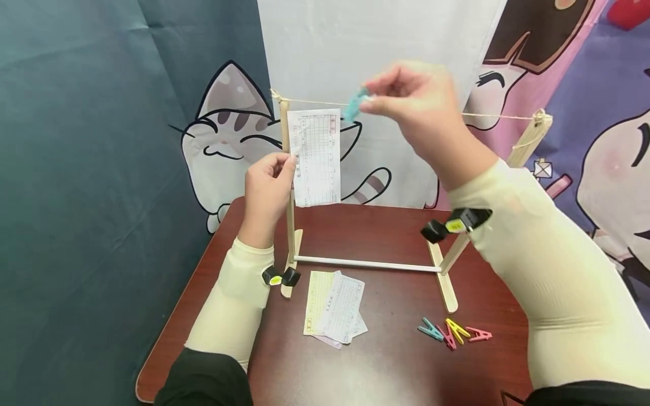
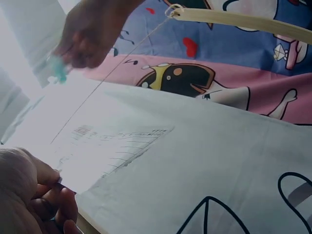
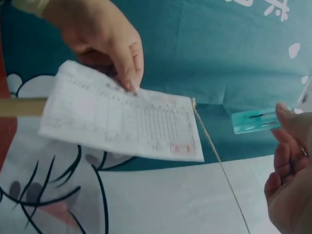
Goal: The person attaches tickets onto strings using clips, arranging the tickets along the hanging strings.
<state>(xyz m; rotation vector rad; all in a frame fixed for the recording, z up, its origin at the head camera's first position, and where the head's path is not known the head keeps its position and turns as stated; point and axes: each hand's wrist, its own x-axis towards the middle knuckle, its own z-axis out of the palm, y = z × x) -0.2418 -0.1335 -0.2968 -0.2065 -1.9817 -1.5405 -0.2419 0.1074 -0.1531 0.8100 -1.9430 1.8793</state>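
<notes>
A white printed form (image 1: 317, 158) hangs upright just below the string (image 1: 317, 102), near the left post of a wooden frame. My left hand (image 1: 269, 192) pinches its left edge between thumb and fingers; the right wrist view shows the same grip on the sheet (image 3: 122, 126). Up by the string, to the right of the form's top corner, my right hand (image 1: 413, 101) pinches a teal clothespin (image 1: 354, 105). In the right wrist view that clothespin (image 3: 253, 121) is apart from both the paper and the string.
Several slips, one yellow (image 1: 316, 299) and one white (image 1: 342, 307), lie overlapping on the brown table (image 1: 396, 366). At the right lie several clothespins, among them a yellow one (image 1: 457, 331). The frame's right post (image 1: 528, 138) and white crossbar (image 1: 365, 263) stand behind.
</notes>
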